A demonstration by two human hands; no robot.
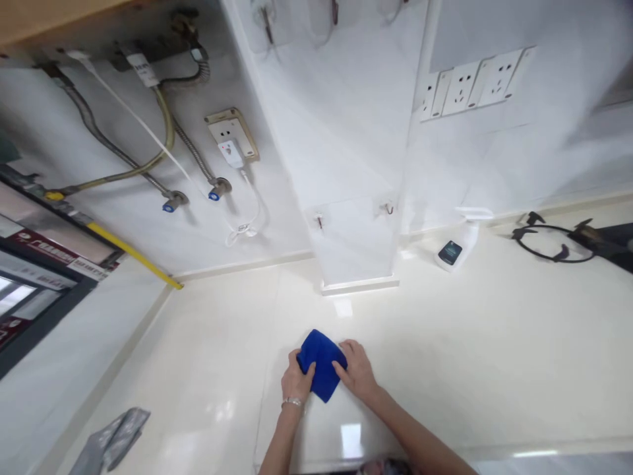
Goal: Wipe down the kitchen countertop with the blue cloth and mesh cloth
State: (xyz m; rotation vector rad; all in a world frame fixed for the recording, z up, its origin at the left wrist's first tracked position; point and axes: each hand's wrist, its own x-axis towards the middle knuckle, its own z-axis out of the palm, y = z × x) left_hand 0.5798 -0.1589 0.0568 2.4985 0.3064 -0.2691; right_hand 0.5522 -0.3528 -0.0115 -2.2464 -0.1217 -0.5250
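A folded blue cloth (pixel 322 365) lies on the pale, glossy countertop (pixel 222 330), near its front edge. My left hand (pixel 297 379), with a bracelet at the wrist, grips the cloth's left side, thumb on top. On the opposite side, my right hand (pixel 357 369) holds the right edge between thumb and fingers. The fingertips under the cloth are partly hidden.
A white spray bottle (pixel 457 247) with a dark label lies by the wall, left of a black burner ring (pixel 554 244). Grey gloves or cloth (pixel 116 439) rest at the lower left. A wall column (pixel 359 251) juts onto the counter; a yellow pipe (pixel 136 254) stands left.
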